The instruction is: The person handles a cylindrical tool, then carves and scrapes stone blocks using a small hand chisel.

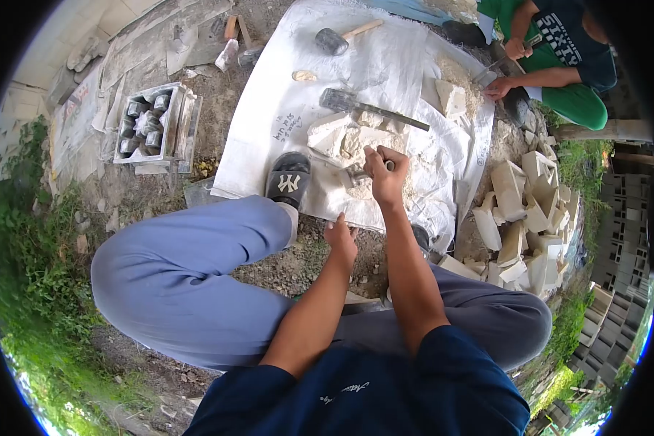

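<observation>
My right hand (385,173) is wrapped round the handle of a hammer, its metal head (352,175) low over broken, pale plaster-like chunks (330,136). Its handle end pokes out beside my fist. My left hand (340,236) is at the near edge of a white woven sheet (251,123), index finger and thumb stretched apart. Whether it touches the sheet, I cannot tell. Just beyond the chunks lies a dark-headed mallet (337,100) with a long dark handle. Another mallet (332,41), black-headed with a wooden handle, rests at the sheet's far end.
Broken white mould pieces (519,211) are heaped to the right. On the left stands a box-shaped mould (151,125) with dark rounded shapes inside. At the upper right sits a co-worker in green trousers (570,87), holding a tool. My sandalled foot (288,178) is on the sheet.
</observation>
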The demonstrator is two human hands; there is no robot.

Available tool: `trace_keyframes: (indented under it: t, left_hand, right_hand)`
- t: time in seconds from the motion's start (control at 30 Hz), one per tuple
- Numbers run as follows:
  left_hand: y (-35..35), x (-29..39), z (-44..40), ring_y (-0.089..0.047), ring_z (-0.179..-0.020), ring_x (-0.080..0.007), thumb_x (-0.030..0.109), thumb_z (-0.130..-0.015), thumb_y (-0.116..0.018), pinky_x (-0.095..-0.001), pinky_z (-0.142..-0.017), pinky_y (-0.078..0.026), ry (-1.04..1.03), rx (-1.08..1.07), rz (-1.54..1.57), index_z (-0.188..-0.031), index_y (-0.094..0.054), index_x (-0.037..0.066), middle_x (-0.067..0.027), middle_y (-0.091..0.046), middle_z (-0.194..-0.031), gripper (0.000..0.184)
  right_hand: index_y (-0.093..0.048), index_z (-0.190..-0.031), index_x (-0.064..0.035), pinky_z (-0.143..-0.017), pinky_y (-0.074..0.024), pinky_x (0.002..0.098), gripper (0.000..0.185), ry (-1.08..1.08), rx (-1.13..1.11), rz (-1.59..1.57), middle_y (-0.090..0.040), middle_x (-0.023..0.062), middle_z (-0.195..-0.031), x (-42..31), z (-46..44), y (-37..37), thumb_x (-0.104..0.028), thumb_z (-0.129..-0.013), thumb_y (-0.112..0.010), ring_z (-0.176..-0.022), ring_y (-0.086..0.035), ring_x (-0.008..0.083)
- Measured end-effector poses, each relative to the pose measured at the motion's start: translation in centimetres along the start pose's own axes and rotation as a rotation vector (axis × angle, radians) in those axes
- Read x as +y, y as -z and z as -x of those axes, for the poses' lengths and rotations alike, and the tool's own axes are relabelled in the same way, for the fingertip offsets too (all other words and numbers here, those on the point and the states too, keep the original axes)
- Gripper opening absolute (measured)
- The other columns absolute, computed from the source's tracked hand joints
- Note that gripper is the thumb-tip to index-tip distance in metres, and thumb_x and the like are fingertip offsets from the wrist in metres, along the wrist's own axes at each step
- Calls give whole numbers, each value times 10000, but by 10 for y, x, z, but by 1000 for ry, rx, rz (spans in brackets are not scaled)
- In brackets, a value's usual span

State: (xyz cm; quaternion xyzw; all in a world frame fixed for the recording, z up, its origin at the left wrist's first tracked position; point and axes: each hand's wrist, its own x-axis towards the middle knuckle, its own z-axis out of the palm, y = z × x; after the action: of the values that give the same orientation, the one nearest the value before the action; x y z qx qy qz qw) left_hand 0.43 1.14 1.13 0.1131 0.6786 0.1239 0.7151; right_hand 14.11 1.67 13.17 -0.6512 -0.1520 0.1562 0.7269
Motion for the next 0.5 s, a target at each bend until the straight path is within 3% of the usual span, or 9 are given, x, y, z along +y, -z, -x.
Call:
trace_keyframes:
  t: [0.13,0.2,0.27,0.33,0.37,0.47,0.5]
  left_hand:
    - [6,-11,-2,-535,-1240,-282,171,-965,-629,-458,-935,-552,29,-68,5,-1437,-463,104,-106,-514,-1394,505]
    - [0,-13,-2,-568,-1189,-268,178,-963,-632,-462,-928,-557,57,-43,-16,-1424,-469,96,-97,-536,-1360,496]
    - [-2,-12,3,-581,-1165,-275,167,-956,-639,-437,-874,-578,53,-63,-35,-1422,-470,89,-109,-544,-1344,502]
    - [0,-19,-11,-600,-1133,-288,152,-948,-649,-406,-811,-590,56,-46,-102,-1408,-473,77,-129,-551,-1323,498]
    - [2,-19,-10,-631,-1013,-276,142,-940,-662,-384,-744,-594,65,-64,-74,-1376,-484,65,-131,-574,-1236,478]
    - [11,-19,-8,-623,-872,-233,153,-942,-662,-389,-734,-594,92,-140,-91,-1330,-503,50,-107,-585,-1102,431]
    - [7,-15,-5,-623,-872,-233,153,-942,-662,-389,-734,-594,92,-134,-88,-1330,-503,50,-107,-585,-1102,431]
  right_hand:
    - [-389,-553,-73,-454,-212,292,525,12,-93,-63,-325,-26,-492,-57,-3,1,-214,-1034,-544,-451,-259,88]
    - [-358,-547,-82,-457,-218,301,569,66,-120,-207,-325,-6,-483,-36,1,4,-294,-1065,-457,-462,-271,100]
    - [-421,-564,-41,-474,-225,295,556,7,-109,-94,-378,-25,-521,16,12,9,-322,-1020,-571,-514,-317,73]
    - [-398,-573,-28,-487,-213,304,553,79,-71,208,-340,-35,-540,23,11,6,-319,-995,-607,-545,-287,74]
    - [-376,-582,-12,-499,-209,310,555,79,-24,313,-313,-39,-550,19,6,6,-305,-964,-653,-575,-271,72]
    - [-379,-529,-46,-465,-191,289,553,-26,139,83,-334,-57,-512,11,0,21,-208,-936,-716,-520,-271,46]
    - [-380,-516,-63,-446,-198,273,550,26,158,37,-354,-60,-503,-8,-1,20,-176,-936,-718,-491,-284,39]
